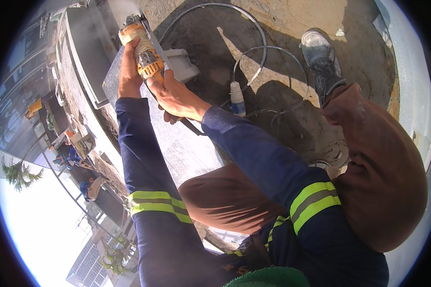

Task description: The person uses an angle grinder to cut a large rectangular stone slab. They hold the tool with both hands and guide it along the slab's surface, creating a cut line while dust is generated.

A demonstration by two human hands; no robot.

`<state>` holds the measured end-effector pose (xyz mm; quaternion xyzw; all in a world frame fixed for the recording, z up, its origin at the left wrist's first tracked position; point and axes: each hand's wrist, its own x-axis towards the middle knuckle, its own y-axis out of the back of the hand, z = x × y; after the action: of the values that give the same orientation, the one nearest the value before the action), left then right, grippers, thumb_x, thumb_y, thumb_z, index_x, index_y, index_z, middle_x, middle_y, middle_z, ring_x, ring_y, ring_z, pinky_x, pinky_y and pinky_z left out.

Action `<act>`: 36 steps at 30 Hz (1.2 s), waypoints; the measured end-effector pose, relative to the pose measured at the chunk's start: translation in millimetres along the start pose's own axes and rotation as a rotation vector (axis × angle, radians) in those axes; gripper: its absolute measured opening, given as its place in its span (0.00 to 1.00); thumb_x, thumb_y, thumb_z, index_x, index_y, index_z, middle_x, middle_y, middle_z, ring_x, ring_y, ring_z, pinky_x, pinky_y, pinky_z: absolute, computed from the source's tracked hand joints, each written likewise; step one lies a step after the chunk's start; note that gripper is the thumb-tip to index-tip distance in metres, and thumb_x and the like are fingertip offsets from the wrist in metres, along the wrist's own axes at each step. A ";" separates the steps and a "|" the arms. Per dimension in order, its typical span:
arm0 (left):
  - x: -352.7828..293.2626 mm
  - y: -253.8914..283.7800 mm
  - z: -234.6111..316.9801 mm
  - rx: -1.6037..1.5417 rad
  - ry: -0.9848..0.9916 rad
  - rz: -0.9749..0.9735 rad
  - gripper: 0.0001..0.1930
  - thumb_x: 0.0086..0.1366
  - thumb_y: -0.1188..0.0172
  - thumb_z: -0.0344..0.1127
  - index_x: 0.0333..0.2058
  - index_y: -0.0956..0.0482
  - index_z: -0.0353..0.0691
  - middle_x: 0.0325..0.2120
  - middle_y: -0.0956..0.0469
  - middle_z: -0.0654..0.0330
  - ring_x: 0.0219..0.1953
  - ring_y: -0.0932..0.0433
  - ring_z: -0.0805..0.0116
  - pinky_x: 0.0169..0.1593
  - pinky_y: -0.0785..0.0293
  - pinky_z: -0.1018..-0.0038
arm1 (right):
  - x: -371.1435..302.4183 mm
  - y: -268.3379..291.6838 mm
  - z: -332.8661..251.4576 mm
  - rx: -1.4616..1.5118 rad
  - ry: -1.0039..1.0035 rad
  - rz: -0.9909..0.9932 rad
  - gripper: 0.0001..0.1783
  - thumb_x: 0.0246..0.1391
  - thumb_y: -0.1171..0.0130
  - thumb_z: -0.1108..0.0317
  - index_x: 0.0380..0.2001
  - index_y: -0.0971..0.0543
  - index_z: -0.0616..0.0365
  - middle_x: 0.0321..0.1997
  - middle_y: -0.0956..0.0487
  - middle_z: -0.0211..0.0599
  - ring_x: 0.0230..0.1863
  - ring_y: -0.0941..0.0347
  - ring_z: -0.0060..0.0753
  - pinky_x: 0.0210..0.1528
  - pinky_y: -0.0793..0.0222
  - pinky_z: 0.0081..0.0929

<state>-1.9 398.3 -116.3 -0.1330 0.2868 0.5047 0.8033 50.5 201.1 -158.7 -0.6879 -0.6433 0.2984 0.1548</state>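
fwiw grip looks solid: left hand (130, 67) clamped round the grinder's (150, 63) front, right hand (181, 98) on its rear, tool out by the pale slab's (191, 160) far end. imo wrists firm, light pressure, cable (264, 45) well clear, n face outta that dust (122, 7) asap.

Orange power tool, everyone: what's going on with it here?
The person's left hand grips the orange power tool forward along its body, while the right hand holds its rear end. Whether its head touches anything is unclear. A grey cable lies looped to the right, near a blue-and-white connector.
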 end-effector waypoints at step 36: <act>16.5 -2.8 11.7 0.050 -0.004 0.032 0.25 0.71 0.39 0.50 0.56 0.26 0.36 0.37 0.17 0.54 0.34 0.15 0.61 0.40 0.15 0.62 | 33.3 10.5 3.6 -0.851 0.399 -0.062 0.21 0.77 0.57 0.49 0.49 0.38 0.59 0.25 0.27 0.33 0.16 0.24 0.31 0.18 0.29 0.35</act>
<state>9.8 415.1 -117.0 -0.1074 0.2998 0.5104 0.7988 56.4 231.7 -174.8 -0.7147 -0.6863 -0.1346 -0.0112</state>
